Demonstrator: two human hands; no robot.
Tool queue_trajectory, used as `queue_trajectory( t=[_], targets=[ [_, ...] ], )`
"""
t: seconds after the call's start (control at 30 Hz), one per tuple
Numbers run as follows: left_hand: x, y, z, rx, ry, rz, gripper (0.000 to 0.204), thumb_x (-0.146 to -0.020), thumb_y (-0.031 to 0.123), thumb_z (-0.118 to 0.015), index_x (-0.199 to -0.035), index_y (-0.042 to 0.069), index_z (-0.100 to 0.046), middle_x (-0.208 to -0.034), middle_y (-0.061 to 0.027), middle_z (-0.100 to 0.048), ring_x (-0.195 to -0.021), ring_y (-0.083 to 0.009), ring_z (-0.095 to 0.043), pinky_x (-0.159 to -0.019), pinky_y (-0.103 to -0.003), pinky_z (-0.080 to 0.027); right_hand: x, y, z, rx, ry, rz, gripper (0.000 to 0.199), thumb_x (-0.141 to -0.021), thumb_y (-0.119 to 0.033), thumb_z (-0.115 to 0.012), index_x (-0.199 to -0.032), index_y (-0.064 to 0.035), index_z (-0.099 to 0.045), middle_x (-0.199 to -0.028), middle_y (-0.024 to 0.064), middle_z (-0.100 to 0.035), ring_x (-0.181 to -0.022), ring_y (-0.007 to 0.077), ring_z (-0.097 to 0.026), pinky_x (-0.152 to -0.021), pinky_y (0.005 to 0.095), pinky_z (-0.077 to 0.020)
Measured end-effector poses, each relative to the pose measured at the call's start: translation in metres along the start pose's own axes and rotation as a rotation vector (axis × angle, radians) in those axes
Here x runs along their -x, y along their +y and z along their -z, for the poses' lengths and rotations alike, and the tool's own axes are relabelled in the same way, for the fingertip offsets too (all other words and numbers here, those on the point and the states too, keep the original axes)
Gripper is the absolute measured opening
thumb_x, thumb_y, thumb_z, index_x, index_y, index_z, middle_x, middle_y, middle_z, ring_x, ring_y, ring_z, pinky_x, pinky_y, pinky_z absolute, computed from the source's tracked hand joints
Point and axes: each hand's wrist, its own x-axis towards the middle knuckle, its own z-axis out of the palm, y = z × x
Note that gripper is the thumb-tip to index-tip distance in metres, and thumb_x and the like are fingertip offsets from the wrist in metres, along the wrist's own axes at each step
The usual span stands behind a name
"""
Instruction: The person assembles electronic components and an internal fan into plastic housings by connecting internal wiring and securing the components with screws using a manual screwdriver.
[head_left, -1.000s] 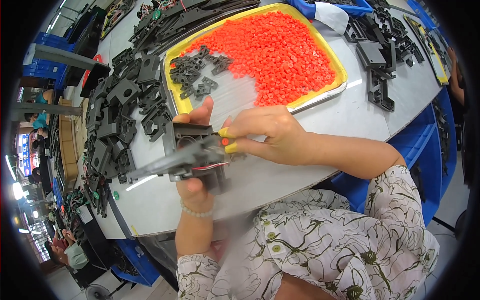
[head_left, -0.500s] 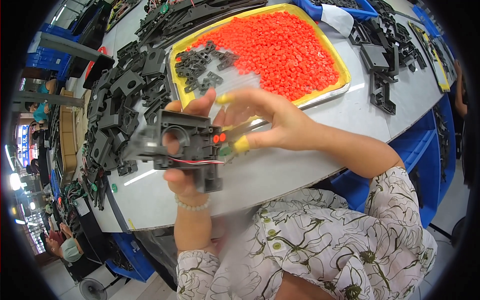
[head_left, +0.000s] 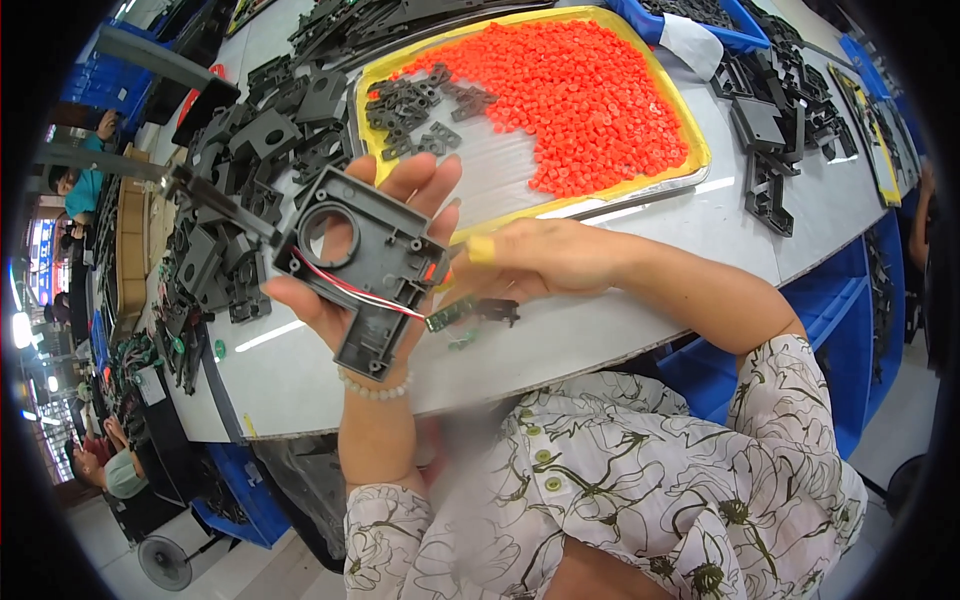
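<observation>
My left hand [head_left: 385, 240] holds a black plastic housing [head_left: 365, 265] with a round opening, palm up above the grey table's near edge. Red and white wires [head_left: 355, 290] run across the housing to a small green circuit board [head_left: 450, 313] hanging at its right side. My right hand [head_left: 545, 260] is just right of the housing, its fingertips pinching at the housing's right edge where a small orange part shows. A bead bracelet sits on my left wrist.
A yellow tray [head_left: 690, 165] behind my hands holds a heap of orange plastic pieces [head_left: 580, 90] and several small black parts [head_left: 415, 105]. Piles of black plastic housings [head_left: 240, 190] lie at left, more black parts [head_left: 775, 130] at right. Other people sit at far left.
My left hand has turned the housing face up and lifted it nearer. The wires and green board now hang out at its right, and my right hand has shifted right.
</observation>
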Motion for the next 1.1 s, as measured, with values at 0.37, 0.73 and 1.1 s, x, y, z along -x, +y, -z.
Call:
queue_trajectory(
  t=[0.37,0.73,1.1],
  targets=[
    [-0.001,-0.001,0.002,-0.013,-0.030,0.020,0.103,-0.064,0.066,-0.059,-0.131,-0.003,-0.024,-0.129,-0.0315,-0.029,-0.124,-0.0486,-0.023,-0.102,-0.049,-0.032,-0.006,0.011,-0.008,-0.331,-0.050,-0.232,0.023,-0.088,-0.016,-0.051,-0.106,-0.0020,-0.046,-0.095,0.0170,-0.061,-0.081,0.0200,-0.062,-0.069,0.0279,-0.0504],
    [0.001,0.004,0.000,-0.495,0.050,-0.009,0.103,-0.066,0.064,-0.060,-0.135,0.000,-0.019,-0.114,-0.0176,-0.049,-0.108,-0.0309,-0.051,-0.088,-0.042,-0.048,0.036,-0.050,-0.022,0.367,0.296,0.299,0.024,-0.077,-0.005,-0.065,-0.098,0.0011,-0.054,-0.093,0.0072,-0.058,-0.075,0.0117,-0.059,-0.060,0.0240,-0.0481],
    [0.003,0.001,-0.008,-0.467,0.048,0.141,0.090,-0.075,0.048,-0.063,-0.137,0.003,-0.017,-0.125,-0.0183,-0.043,-0.106,-0.0262,-0.053,-0.083,-0.037,-0.049,0.027,-0.103,-0.045,0.972,0.182,0.158,0.033,-0.079,-0.009,-0.057,-0.111,-0.0038,-0.056,-0.077,0.0108,-0.063,-0.065,0.0159,-0.060,-0.062,0.0287,-0.0467]
  ],
)
